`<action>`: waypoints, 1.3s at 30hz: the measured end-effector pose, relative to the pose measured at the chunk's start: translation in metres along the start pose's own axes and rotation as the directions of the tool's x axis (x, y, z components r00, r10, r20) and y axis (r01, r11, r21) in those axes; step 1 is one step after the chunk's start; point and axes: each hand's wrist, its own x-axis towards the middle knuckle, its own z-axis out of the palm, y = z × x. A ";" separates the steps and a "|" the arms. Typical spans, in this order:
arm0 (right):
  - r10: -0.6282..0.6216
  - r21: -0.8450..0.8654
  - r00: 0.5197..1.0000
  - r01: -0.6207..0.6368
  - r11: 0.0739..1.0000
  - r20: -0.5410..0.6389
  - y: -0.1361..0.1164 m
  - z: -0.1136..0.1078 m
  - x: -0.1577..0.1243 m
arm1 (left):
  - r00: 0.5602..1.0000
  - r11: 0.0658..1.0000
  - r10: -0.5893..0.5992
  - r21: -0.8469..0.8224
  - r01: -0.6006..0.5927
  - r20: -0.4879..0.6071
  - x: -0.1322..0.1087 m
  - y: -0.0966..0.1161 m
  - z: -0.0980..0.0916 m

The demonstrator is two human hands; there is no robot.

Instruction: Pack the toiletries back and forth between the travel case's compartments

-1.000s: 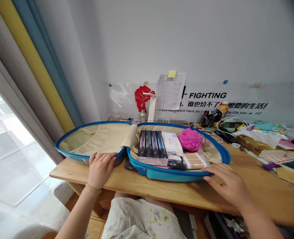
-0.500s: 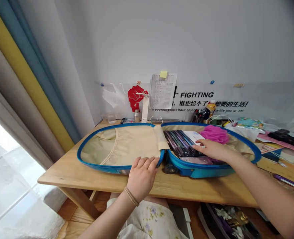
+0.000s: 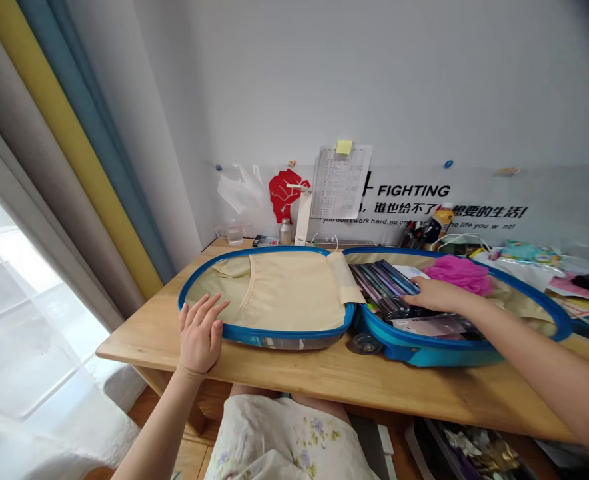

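Observation:
An opened blue suitcase (image 3: pixel 274 333) lies flat on the table, its two halves side by side. My left hand (image 3: pixel 202 337) rests with fingers spread at the near left rim of the cream-lined left half, holding nothing. Over the right half, my right hand (image 3: pixel 434 295) is closed on the right edge of a clear pack of dark pens (image 3: pixel 382 287); its fingertips are partly hidden. A flat, clear-wrapped pinkish package (image 3: pixel 427 326) lies in front of the pens. Behind my right wrist sits a bright pink mesh bath puff (image 3: pixel 459 273).
Along the back of the wooden table (image 3: pixel 274 360) stand a white lamp (image 3: pixel 303 217), a small metallic bottle (image 3: pixel 285 231) and an orange-labelled bottle (image 3: pixel 440 222). Papers and packets crowd the right end. Below the table is a bin (image 3: pixel 474 443) with crumpled wrappers.
My left hand has gone from the suitcase's middle hinge area to its left end, with fingers now spread. My right hand has closed in on the pens. The view has shifted slightly left.

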 end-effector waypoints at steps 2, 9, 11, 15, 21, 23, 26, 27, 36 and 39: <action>0.011 0.026 1.000 -0.011 1.000 -0.002 0.001 -0.008 0.000 | 0.999 1.000 -0.017 -0.027 0.016 -0.035 0.000 -0.006 0.007; 0.074 0.129 0.970 -0.045 0.991 -0.230 0.009 -0.061 -0.010 | 0.996 0.996 -0.064 -0.061 0.061 -0.055 0.002 -0.001 0.014; 0.034 0.173 0.951 0.021 0.985 -0.307 0.000 -0.081 -0.006 | 0.995 0.995 -0.077 -0.065 0.073 -0.059 0.000 -0.001 0.013; -0.252 0.226 0.907 0.338 0.914 -0.339 -0.058 -0.105 0.011 | 0.992 0.991 -0.114 -0.070 0.111 -0.047 -0.002 -0.001 0.012; -0.736 0.174 0.650 0.760 0.626 -0.191 -0.198 -0.079 0.036 | 0.992 0.991 -0.125 -0.058 0.123 -0.020 -0.002 0.000 0.010; -0.795 0.157 0.595 0.802 0.576 -0.121 -0.236 -0.064 0.045 | 0.991 0.990 -0.133 -0.052 0.132 -0.013 -0.003 0.000 0.009; -0.844 0.123 0.535 0.841 0.528 -0.034 -0.275 -0.044 0.061 | 0.991 0.990 -0.132 -0.040 0.132 0.006 -0.004 0.000 0.009; -0.851 0.106 0.525 0.847 0.521 -0.012 -0.285 -0.039 0.066 | 0.991 0.991 -0.131 -0.037 0.131 0.010 -0.004 0.000 0.009; -0.898 0.054 0.437 0.896 0.440 0.053 -0.326 0.012 0.060 | 0.996 0.996 -0.091 -0.020 0.091 0.000 -0.005 -0.002 0.010; -0.906 0.057 0.406 0.908 0.415 0.118 -0.332 0.029 0.052 | 0.997 0.997 -0.075 -0.016 0.075 -0.004 -0.003 -0.002 0.010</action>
